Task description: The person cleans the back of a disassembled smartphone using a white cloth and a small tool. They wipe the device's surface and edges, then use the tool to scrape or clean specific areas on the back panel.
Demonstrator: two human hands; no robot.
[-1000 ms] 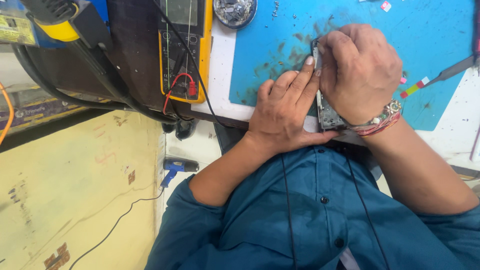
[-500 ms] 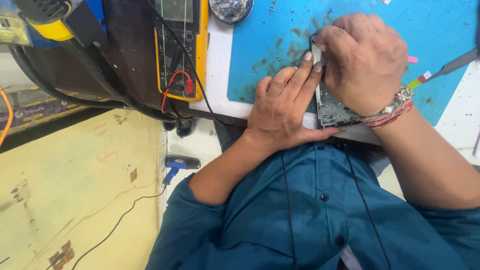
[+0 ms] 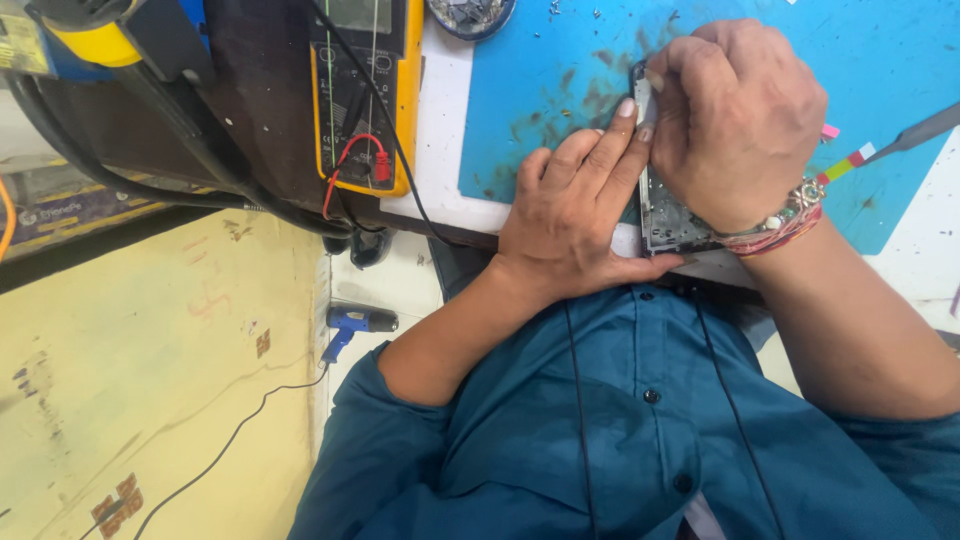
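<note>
An opened phone body (image 3: 668,222), grey with exposed parts inside, lies on a blue work mat (image 3: 560,70) at the near edge of the bench. My left hand (image 3: 580,215) lies along its left side, fingers pressed to the edge and thumb under its near end. My right hand (image 3: 735,120) is closed over the phone's upper part, fingertips at its top left corner; whether it holds a small tool is hidden. A beaded band sits on my right wrist.
A yellow multimeter (image 3: 365,90) with red and black leads lies left of the mat. A small dish of parts (image 3: 470,12) is at the top edge. A tool with a coloured handle (image 3: 880,145) lies right. A blue tool (image 3: 355,325) rests on the floor below.
Both hands and the phone keep the same hold. My right hand has shifted slightly toward the phone's top end; the view has drifted a little.
</note>
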